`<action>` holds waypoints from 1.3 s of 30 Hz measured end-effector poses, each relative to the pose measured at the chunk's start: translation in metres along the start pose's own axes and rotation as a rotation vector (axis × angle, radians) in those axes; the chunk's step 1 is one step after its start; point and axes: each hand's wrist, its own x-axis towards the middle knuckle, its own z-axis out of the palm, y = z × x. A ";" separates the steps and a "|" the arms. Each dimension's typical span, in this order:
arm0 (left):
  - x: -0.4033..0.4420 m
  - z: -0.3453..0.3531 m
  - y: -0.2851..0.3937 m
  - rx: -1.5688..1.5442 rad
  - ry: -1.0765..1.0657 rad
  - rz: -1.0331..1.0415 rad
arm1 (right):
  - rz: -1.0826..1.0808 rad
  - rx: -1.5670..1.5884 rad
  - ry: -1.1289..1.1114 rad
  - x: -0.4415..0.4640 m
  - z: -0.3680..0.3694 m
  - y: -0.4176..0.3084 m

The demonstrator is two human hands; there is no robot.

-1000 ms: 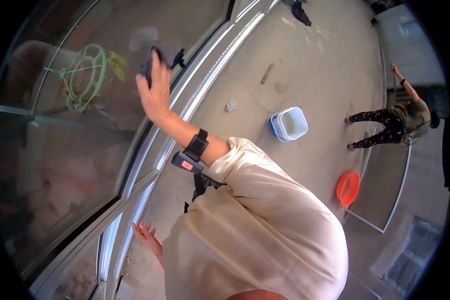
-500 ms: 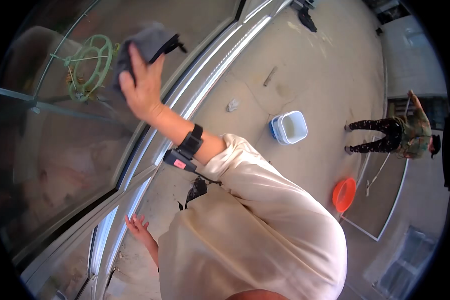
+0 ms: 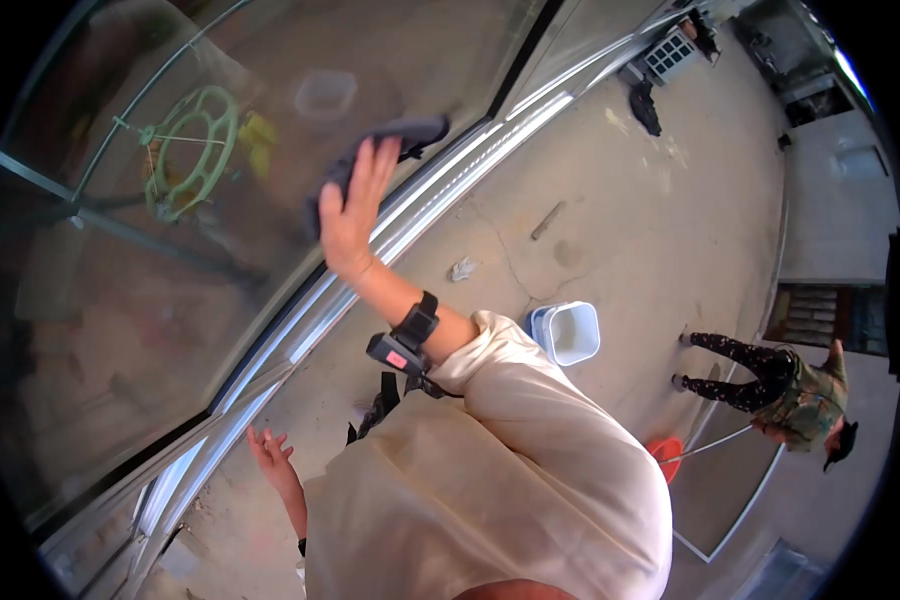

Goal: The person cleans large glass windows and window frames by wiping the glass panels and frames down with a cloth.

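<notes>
My right hand (image 3: 355,215) presses a dark grey cloth (image 3: 410,132) against the window pane (image 3: 300,190), near the pane's lower frame. Its fingers lie stretched over the cloth, and one end of the cloth trails past the fingertips. On that wrist is a black strap with a small box (image 3: 395,353). Lower down at the left, my left hand (image 3: 273,458) hangs beside the window frame (image 3: 232,402), fingers apart and holding nothing.
On the floor are a white and blue bucket (image 3: 567,333), a crumpled scrap (image 3: 462,268), a short stick (image 3: 547,221) and a dark bag (image 3: 644,108). A co-worker (image 3: 785,390) stands at the right with a pole near a red basin (image 3: 667,458). A green wheel (image 3: 195,150) shows through the glass.
My right hand has slid the cloth across the pane to the right and down, nearer the frame. The view has shifted. The co-worker's pole now reaches the red basin.
</notes>
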 end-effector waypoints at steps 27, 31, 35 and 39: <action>-0.063 -0.159 -0.132 -0.177 0.377 -0.135 | -0.139 0.073 -0.069 -0.177 0.115 -0.164; -0.087 -0.196 -0.167 -0.201 0.445 -0.187 | -0.601 0.127 -0.161 -0.211 0.138 -0.196; -0.099 -0.216 -0.180 -0.229 0.465 -0.194 | -0.997 0.176 -0.441 -0.252 0.140 -0.185; -0.093 -0.211 -0.177 -0.205 0.440 -0.204 | -1.211 0.109 -0.775 -0.264 0.128 -0.138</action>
